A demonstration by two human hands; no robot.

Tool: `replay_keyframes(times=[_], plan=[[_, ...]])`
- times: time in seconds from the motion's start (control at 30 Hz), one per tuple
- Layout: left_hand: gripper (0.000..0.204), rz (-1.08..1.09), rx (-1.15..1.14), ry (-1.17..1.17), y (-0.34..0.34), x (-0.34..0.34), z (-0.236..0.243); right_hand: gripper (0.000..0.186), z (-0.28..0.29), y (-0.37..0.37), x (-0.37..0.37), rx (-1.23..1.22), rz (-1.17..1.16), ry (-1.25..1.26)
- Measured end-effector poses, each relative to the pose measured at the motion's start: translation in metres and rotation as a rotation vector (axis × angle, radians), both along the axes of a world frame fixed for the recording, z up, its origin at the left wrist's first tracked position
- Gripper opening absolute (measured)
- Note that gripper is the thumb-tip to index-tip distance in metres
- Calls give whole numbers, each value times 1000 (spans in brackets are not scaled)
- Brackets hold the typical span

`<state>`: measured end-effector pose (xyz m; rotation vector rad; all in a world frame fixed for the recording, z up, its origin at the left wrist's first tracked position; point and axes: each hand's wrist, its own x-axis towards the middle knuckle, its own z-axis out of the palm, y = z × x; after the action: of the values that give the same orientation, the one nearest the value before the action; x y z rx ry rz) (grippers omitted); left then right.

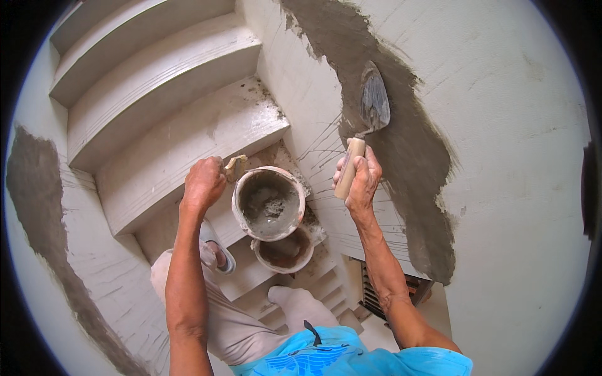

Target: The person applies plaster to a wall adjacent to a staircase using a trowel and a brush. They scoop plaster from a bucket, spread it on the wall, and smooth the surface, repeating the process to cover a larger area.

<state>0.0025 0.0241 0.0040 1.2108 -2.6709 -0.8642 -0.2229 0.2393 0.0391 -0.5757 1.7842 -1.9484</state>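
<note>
My right hand is closed round the pale wooden handle of a pointed trowel. The trowel's grey metal blade lies against or just over a band of wet grey mortar on the right-hand wall. My left hand makes a fist at the rim of a white bucket. From this fist a short, pale, curved piece sticks out toward the bucket; its kind is not clear. Grey mortar sits inside the bucket. Just below and partly behind it is a second pail with brownish contents.
Curved plastered stairs rise at the upper left, their treads splashed near the wall. Another dark mortar band runs along the left wall. My foot in a sandal stands on a step beside the buckets. A dark slatted grille is low at the right.
</note>
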Motion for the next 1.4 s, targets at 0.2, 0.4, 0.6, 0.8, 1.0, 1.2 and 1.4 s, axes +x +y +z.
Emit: replay_keyframes(times=[0.2,0.4,0.6,0.8,1.0,1.2,1.4], plan=[[19,1,32,-29,2,-5,-1,27,16,-40,-13,-17,34,32],[18,-3,16,-15,-1,-2,0,31,8,-23,-3,-56,5,-7],[18,18,28,-42,-5,2,-7,33,12,-22,5,-56,39,36],[19,1,28,-51,-3,-4,-2,35,9,-28,-11,-64,28,7],[18,25,-14,25,-8,6,0,43,-23,43,35,73,4,-138],[16,97,-69,92,-14,-4,0,39,-71,109,74,345,77,-273],[20,56,-298,305,-20,-7,-20,35,-97,146,98,462,67,-265]])
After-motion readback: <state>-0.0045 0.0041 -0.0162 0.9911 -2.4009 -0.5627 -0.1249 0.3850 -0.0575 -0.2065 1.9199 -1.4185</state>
